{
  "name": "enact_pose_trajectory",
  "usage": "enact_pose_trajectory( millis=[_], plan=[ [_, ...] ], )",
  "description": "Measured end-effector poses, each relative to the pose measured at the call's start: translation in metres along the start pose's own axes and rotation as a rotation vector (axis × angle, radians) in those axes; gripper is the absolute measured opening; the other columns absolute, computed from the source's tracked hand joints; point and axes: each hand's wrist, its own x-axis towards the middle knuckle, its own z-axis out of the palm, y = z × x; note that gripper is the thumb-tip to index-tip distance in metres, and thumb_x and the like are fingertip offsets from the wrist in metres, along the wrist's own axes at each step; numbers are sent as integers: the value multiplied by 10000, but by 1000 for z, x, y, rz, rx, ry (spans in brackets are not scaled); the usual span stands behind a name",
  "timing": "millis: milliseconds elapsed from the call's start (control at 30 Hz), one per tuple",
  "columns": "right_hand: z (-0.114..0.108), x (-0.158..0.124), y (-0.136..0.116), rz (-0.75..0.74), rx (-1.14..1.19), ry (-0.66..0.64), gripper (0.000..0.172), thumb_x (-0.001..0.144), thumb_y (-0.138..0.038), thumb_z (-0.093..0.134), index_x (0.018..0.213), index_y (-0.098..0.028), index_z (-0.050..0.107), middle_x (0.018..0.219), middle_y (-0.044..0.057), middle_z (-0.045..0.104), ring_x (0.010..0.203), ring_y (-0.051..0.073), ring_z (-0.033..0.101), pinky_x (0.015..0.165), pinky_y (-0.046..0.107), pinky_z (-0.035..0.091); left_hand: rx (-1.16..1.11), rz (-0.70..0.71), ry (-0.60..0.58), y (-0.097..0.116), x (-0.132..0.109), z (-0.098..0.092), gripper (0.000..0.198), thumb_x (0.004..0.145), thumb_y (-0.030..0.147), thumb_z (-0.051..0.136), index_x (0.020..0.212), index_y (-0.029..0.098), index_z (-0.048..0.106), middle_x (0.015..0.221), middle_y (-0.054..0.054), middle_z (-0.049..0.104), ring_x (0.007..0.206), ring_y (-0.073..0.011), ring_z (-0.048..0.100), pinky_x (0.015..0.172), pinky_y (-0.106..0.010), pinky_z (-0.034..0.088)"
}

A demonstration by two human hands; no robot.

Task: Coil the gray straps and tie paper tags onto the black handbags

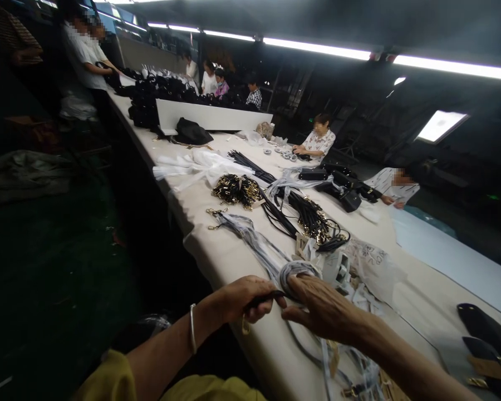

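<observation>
Near end of long white table (242, 262); the wearer's hands meet just over its edge.

Left hand (250, 301): closed in a fist round the end of a black strap (262, 299); silver bangle (192, 328) on the wrist; gold ring (245, 326) hangs below the fist, probably the strap's fitting, though blur leaves that uncertain.

Right hand (321, 306): half-closed, thumb toward the left hand; grey wrap (294, 272) looped over its fingertips and held there; the wrap trails up the table to a bundle of wrapped straps (250, 234).

Handling, as judged: strap light, limp, smooth-faced, likely to slip through a loose grip; best taken near the end, just behind the metal fitting, where it is firmer; wrap thin, soft and clingy, tears or bunches if pulled hard, so hold it flat across the fingers, not by one edge.

Around: heap of gold clasps (236, 189) mid-table; beside it a tangle of bare black straps (313, 217) with gold ends; white plastic bags (200, 164) beyond; printed packets (371, 259) just past the right hand; dark pieces (484, 334) at the right edge; finished black bags (346, 192) further along.

Others: two seated co-workers at the far side, one at (317, 142), one at (394, 186); a standing person (86, 50) at the far left end; more people behind a white board (209, 117); none of their hands near the wearer's.
</observation>
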Motion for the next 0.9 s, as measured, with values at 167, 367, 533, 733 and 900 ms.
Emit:
enact_pose_trajectory(
  millis=[167, 367, 533, 733, 900],
  plan=[
    [15, -7, 9, 90, 85, -22, 218, 954, -406, 522, 840, -223, 488, 749, 24, 572, 642, 188, 500, 602, 309, 362, -141, -114, 22, -7, 4, -17, 618, 916, 647, 425, 1002, 97, 694, 577, -3, 577, 341, -50, 329, 340, -178, 256],
    [17, -11, 5, 294, 242, -101, 328, 988, -492, 399, 830, -222, 498, 741, 15, 565, 658, 173, 509, 630, 307, 406, -200, -133, -46, -12, 7, -29, 823, 870, 779, 306, 1069, 76, 685, 761, -121, 699, 472, -123, 570, 401, -211, 424],
    [14, -6, -4, 459, 678, -201, 466, 972, -604, 362, 830, -196, 536, 653, -12, 552, 597, 140, 495, 593, 274, 394, -70, -74, -32, -10, 4, -37, 823, 861, 790, 304, 1198, 112, 626, 998, -163, 689, 686, -176, 637, 576, -288, 531],
    [27, -5, -18, 649, 1269, -138, 619, 910, -698, 410, 957, -121, 628, 595, -25, 515, 529, 121, 487, 572, 270, 418, 888, 572, 431, -8, -13, -21, 332, 886, 419, 640, 1142, 208, 645, 1183, -109, 632, 1152, -257, 531, 1030, -398, 381],
    [41, 0, -31, 662, 1312, -67, 584, 929, -650, 424, 669, -149, 573, 555, 7, 557, 502, 111, 485, 517, 241, 374, 1200, 752, 464, -31, -9, 3, 104, 900, 283, 635, 964, 201, 645, 956, -73, 678, 987, -237, 578, 909, -374, 373]
  ],
)
